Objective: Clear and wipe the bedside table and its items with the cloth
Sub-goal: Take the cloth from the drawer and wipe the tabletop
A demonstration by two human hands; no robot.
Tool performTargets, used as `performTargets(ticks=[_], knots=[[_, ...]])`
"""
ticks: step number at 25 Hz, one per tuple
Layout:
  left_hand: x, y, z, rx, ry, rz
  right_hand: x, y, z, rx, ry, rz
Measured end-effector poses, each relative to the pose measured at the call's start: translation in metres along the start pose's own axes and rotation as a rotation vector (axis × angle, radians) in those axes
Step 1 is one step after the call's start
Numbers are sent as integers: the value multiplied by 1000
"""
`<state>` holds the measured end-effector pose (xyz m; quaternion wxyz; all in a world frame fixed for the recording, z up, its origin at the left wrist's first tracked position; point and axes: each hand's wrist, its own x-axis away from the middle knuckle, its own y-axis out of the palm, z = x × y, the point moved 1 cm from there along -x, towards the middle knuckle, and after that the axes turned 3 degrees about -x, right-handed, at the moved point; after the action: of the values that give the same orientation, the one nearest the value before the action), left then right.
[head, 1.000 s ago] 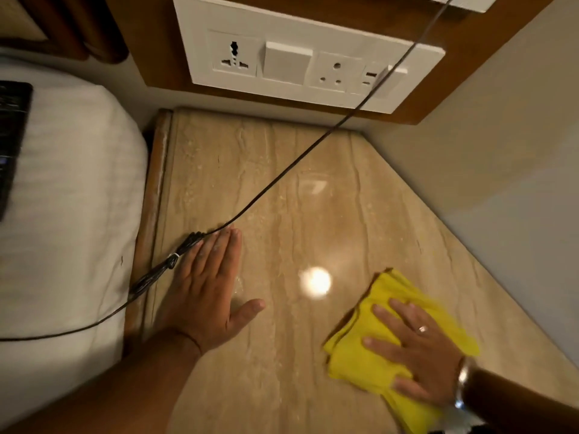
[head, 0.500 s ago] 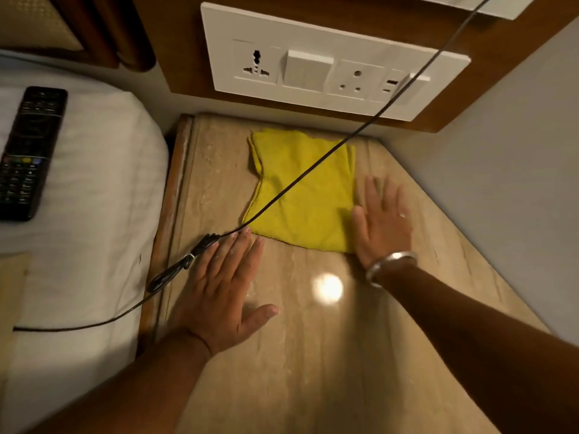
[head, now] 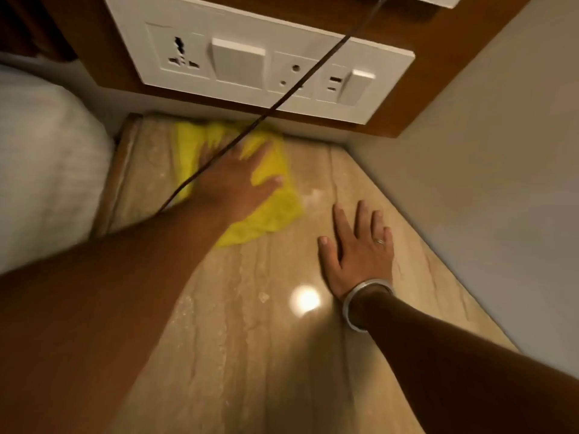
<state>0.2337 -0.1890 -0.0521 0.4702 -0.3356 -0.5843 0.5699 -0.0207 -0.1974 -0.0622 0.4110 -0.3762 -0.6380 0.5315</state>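
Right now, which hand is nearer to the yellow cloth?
Left. The left hand lies flat on the yellow cloth, pressing it at the back of the table. The right hand rests flat on the bare stone, apart from the cloth's right edge.

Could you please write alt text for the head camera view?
The left hand presses a yellow cloth on the beige stone bedside table, while the right hand rests flat beside it. A dark cable crosses a white socket panel.
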Motion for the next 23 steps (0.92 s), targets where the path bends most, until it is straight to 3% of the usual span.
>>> performTargets(ticks=[2, 3, 5, 7, 8, 11, 13, 14, 16, 17, 18, 19, 20, 23], knots=[[75, 18, -33, 8, -156, 159, 1, -5, -2, -4, -10, -34], [127, 26, -33, -7, -121, 189, 1, -8, -2, -9, -15, -49], [195, 46, -11, -46, 178, 108, 4, -10, -2, 4, -8, -50], [154, 40, -12, -102, 533, 101, 4, -11, -2, 2, -6, -39], [109, 24, -17, -102, 523, 95, 3, -10, -2, -6, -1, -36], [27, 7, -45, -25, -28, 64, 2, -5, -6, -16, -6, -24], [91, 27, -21, -17, -158, 119, 1, -5, -2, -11, 1, -17], [147, 41, -3, -12, -76, 122, 1, -5, -1, -11, -2, -22], [225, 51, 19, 1, 333, 83, 3, -7, -1, -10, -3, -26], [219, 54, 18, -31, 578, 28, 4, -7, -1, -7, -6, -23], [186, 44, 15, -67, 801, 62, 4, -8, -1, -11, -7, -19], [135, 32, 11, -143, 911, 177, 3, -7, -1, -16, -4, -10], [82, 17, 7, -174, 771, 216, 2, -5, -1, -16, -2, -6], [3, 4, -9, 38, -147, 168, 1, -1, 0, -18, -4, -3]])
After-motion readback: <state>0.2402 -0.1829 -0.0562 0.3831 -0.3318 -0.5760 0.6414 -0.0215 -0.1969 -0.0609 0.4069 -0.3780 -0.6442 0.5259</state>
